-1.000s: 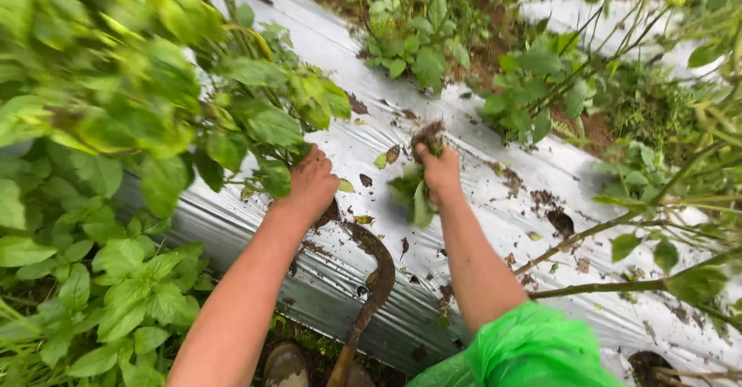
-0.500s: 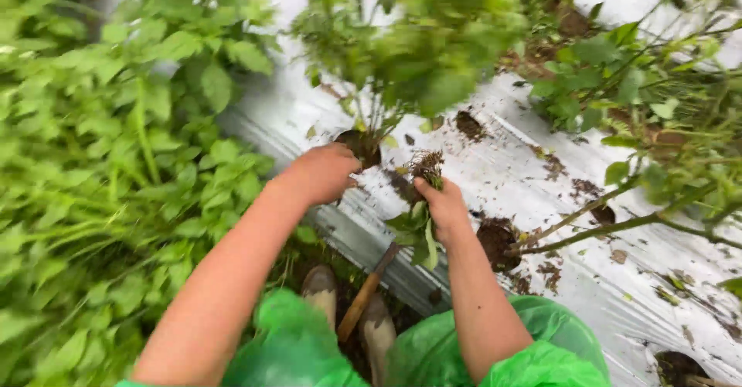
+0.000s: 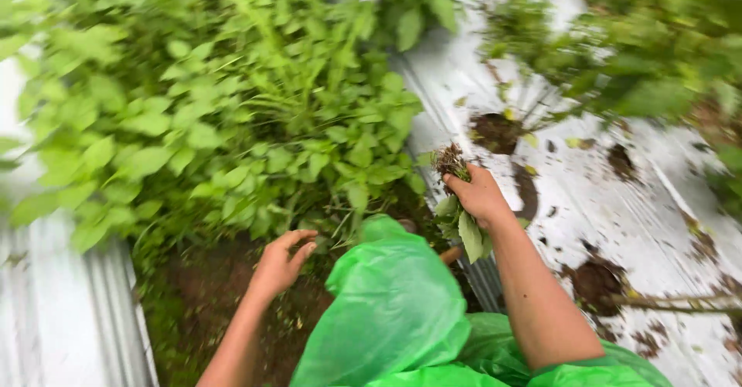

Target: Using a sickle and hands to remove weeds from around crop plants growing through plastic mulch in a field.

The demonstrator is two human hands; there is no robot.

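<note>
Looking down through the head camera, I see a pulled weed clump (image 3: 457, 201) clamped in the right hand (image 3: 481, 196). Its tangled brown roots, with soil clinging to them, stick up above the fist, and its green leaves hang down below the fist. The clump sits just over the near edge of the silver plastic mulch sheet (image 3: 618, 201), which I take as my landmark. The right hand's fingers are wrapped tightly round the stems, with no gap that I can make out.

My left hand (image 3: 280, 262) is well to the left of the sheet, low over the bare dark soil (image 3: 205, 294) of the furrow. Its fingers are loosely curled and partly spread, and nothing lies in the palm. The fingertips come near the low stems of the leafy green plants (image 3: 232, 109) that fill the ground left of the sheet; I cannot tell whether they touch them.

On the sheet itself, beyond the right hand, a planting hole (image 3: 495, 130) shows dark earth with thin stems rising from it. Crumbs of soil are scattered across the plastic. A green plastic raincoat (image 3: 394, 310) billows between my two forearms, at the sheet's near edge, hiding what lies beneath it.
</note>
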